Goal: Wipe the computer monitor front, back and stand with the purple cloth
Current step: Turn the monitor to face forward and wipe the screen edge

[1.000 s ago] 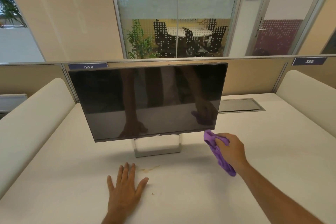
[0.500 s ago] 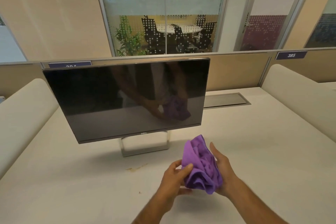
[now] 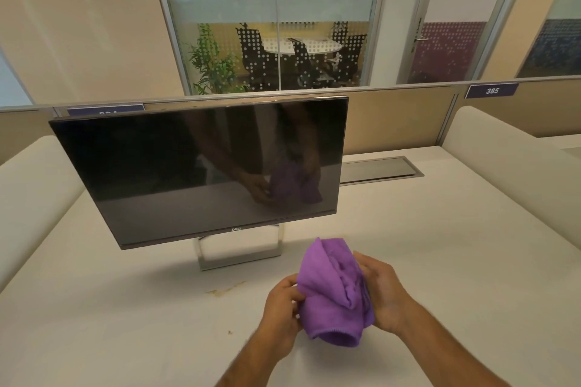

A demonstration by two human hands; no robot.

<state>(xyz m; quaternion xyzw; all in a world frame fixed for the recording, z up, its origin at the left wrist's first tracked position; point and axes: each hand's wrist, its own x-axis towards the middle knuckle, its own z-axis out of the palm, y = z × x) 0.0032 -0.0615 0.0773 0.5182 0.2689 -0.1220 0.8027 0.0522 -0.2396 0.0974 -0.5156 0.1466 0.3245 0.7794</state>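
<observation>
Both hands hold the cloth [image 3: 334,295] above the table [image 3: 440,261], at 5 o'clock from the monitor [image 3: 201,173] and apart from it. The left hand [image 3: 281,308] pinches the cloth's left edge, fingers curled; its fingertips are partly buried in the folds. The right hand [image 3: 385,295] cups the cloth's right side, fingers curled round it; the palm side is hidden by fabric. The cloth is bunched, so its full shape cannot be made out.

The monitor stands upright at table centre, screen dark, showing a dim reflection of the hands and cloth. Its back is out of view. The stand [image 3: 240,248] shows only as a metal loop below the bezel; its upper part is hidden behind the panel.

A brownish stain [image 3: 224,289] lies on the table at 6 o'clock from the stand. A metal cable hatch [image 3: 380,168] sits at 3 o'clock from the monitor, its left end hidden by the screen. A label [image 3: 105,110] behind the monitor's top edge is cut off and unreadable; the one at 2 o'clock [image 3: 492,90] reads 385.
</observation>
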